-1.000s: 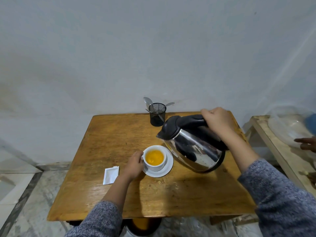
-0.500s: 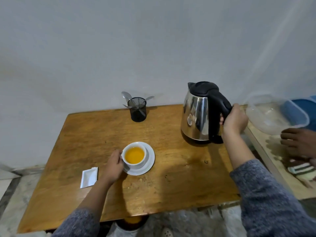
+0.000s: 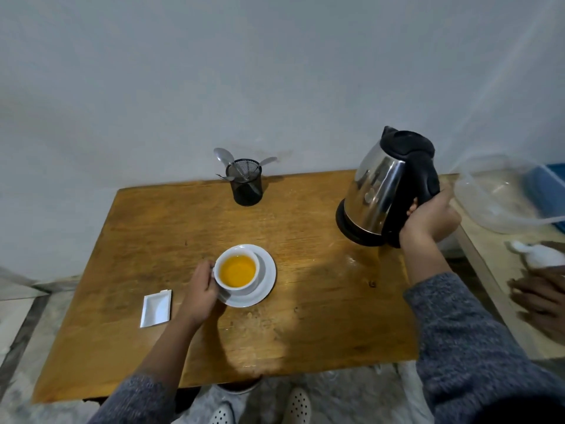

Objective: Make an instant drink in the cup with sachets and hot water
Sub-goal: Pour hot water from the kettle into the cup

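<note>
A white cup (image 3: 237, 270) full of orange liquid sits on a white saucer (image 3: 266, 278) near the middle of the wooden table (image 3: 305, 332). My left hand (image 3: 200, 290) grips the cup at its left side. A steel kettle (image 3: 379, 191) with a black lid and handle stands at the table's right rear, tilted slightly to the right. My right hand (image 3: 428, 218) is closed around its handle. A white sachet (image 3: 156, 308), torn at its top right corner, lies flat to the left of my left hand.
A black mesh holder (image 3: 244, 186) with spoons stands at the table's back edge by the wall. Right of the table is a lighter bench (image 3: 501, 289) with a clear plastic bowl (image 3: 501, 194), a blue container (image 3: 547, 191) and another person's hand (image 3: 541, 295).
The kettle has gone from pouring over the cup to the table's right rear, upright and slightly tilted. My left hand has stayed on the cup.
</note>
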The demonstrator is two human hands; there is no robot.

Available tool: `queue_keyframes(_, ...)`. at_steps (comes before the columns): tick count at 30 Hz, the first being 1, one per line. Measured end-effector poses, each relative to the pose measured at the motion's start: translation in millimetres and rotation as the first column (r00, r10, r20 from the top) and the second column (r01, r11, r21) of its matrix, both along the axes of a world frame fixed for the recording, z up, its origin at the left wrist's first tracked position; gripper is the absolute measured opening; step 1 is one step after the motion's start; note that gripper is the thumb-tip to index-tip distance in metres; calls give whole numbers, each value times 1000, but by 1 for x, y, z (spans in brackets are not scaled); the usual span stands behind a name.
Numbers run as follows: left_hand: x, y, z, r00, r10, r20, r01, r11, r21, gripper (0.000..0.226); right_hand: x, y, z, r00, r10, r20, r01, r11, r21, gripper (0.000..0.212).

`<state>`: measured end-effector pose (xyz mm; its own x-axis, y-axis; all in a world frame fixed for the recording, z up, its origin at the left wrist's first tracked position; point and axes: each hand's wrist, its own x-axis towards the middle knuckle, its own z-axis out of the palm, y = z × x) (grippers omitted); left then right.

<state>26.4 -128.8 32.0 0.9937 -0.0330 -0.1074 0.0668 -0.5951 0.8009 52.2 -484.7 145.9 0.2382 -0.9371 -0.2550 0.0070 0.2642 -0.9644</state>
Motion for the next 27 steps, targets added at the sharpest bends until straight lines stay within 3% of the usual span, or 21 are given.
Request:
queue_keyframes(9, 0, -1, -4, 1000, 1, 10, -1, 999, -38, 8, 6, -9, -1, 998, 59, -6, -59, 997, -45, 40)
queue_keyframes(14, 0, 0, -4, 1000, -3, -2, 3, 998, -62, 26, 7, -14, 6, 990, 131, -49, -135, 985, -110, 38)
queue_keyframes(17, 1, 1, -7, 1000, -2, 9, 2, 999, -52, 12, 5, -12, 6, 983, 159, -89, -171, 975, -142, 38)
queue_keyframes(21, 2, 2, -10, 1000, -13, 19, 14, 999, -45, 14, 1, -8, -2, 974, 188, -124, -213, 948, -236, 42)
queue_keyframes(27, 3, 3, -9, 1000, -2, -3, 2, 999, -34, 14, -2, -10, -3, 971, 195, -140, -225, 942, -248, 43)
